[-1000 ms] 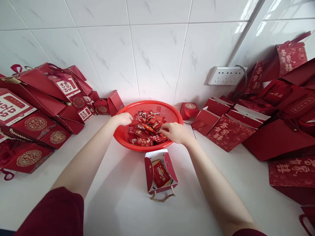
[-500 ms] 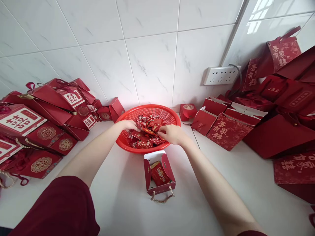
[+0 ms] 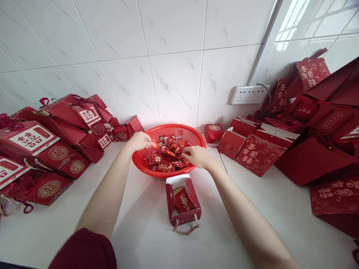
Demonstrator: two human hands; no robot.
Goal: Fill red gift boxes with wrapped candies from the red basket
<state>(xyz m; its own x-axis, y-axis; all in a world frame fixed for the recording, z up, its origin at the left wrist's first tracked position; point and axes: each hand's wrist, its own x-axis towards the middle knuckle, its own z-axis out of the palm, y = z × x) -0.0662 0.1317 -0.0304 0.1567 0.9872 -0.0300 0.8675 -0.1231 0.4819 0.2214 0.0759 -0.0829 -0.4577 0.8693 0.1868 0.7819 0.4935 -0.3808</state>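
Observation:
A red perforated plastic basket (image 3: pixel 200 139) holds a heap of small red wrapped candies (image 3: pixel 168 153). At its left rim my left hand (image 3: pixel 141 142) is raised, thumb and fingers pinched on a small red-orange wrapped candy (image 3: pixel 154 145). My right hand (image 3: pixel 197 156) reaches over the right rim, its bent fingers pressed together at the heap; what they hold, if anything, is hidden. In front of the basket stands an open red gift box (image 3: pixel 183 216) with a white inside and a twisted rope handle. Red packets (image 3: pixel 184 200) lie in it.
Many red gift boxes (image 3: pixel 56 153) are stacked at left, with more red boxes (image 3: pixel 256 155) and bags at right. A small red box (image 3: pixel 214 132) sits by the basket against the tiled wall (image 3: pixel 174 82). A power socket strip (image 3: pixel 249 95) hangs on the wall.
My left hand has lifted from the heap toward the basket's left rim, with a candy now showing in its fingers. My right hand stays at the heap. The camera view has shifted slightly.

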